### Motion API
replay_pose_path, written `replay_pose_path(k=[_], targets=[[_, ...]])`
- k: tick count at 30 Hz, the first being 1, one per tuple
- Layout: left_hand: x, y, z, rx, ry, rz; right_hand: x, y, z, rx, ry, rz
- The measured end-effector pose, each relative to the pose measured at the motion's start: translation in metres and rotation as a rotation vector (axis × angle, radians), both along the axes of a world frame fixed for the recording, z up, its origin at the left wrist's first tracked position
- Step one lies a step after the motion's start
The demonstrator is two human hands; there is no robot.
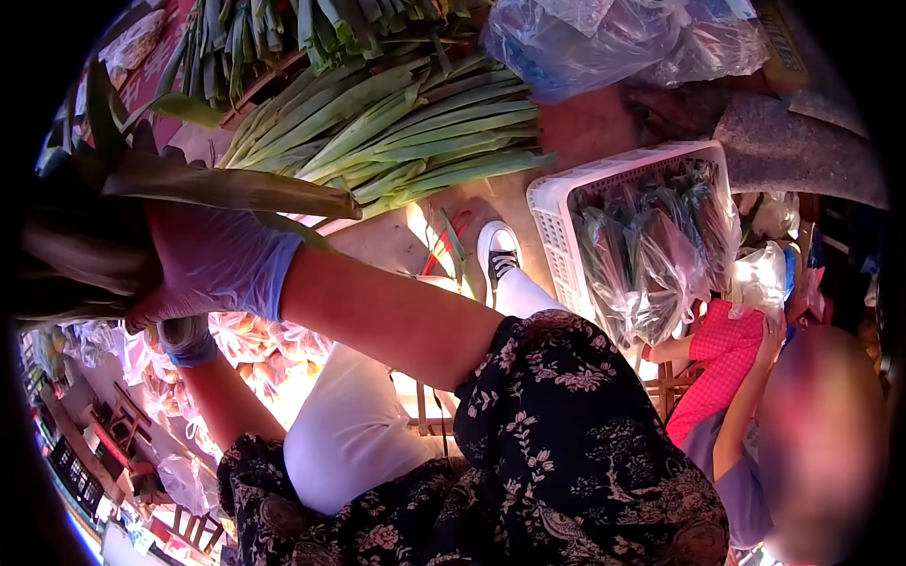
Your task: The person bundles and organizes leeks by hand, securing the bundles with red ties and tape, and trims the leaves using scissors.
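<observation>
My right hand (209,253), in a thin bluish glove, is wrapped round a bunch of leeks (90,250) at the far left. The bunch is dark in shadow, and one long leaf crosses above my wrist. Just below, my left hand (186,335), also gloved, is up against the underside of the bunch; its fingers are hidden. Beyond my right forearm, a pile of green leeks (406,127) lies on the ground with its leaves fanned out.
A white plastic crate (557,212) holds bagged greens. Clear plastic bags (604,42) lie at the top, near more leeks (245,42). Bagged produce (274,354) is beyond my left arm. A person (731,434) with pink checked sleeves sits at the right. My shoe (498,250) is near the crate.
</observation>
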State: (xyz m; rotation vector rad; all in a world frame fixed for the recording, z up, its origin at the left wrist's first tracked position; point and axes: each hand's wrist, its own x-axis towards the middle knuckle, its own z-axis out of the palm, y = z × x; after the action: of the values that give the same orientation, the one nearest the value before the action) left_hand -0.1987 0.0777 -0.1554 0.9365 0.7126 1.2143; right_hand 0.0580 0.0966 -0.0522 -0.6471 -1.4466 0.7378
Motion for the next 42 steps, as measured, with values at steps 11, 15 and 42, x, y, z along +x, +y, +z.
replay_pose_path(k=[11,15,42], targets=[[0.091,0.119,-0.005,-0.086,-0.247,-0.276,0.048,0.135,-0.055,-0.192,-0.462,0.339],[0.138,0.152,-0.011,-0.185,-0.405,-0.525,0.088,0.142,-0.038,-0.399,-0.359,0.542],[0.202,0.035,-0.091,-0.682,-0.124,-0.633,0.118,0.028,-0.193,-1.161,0.147,0.322]])
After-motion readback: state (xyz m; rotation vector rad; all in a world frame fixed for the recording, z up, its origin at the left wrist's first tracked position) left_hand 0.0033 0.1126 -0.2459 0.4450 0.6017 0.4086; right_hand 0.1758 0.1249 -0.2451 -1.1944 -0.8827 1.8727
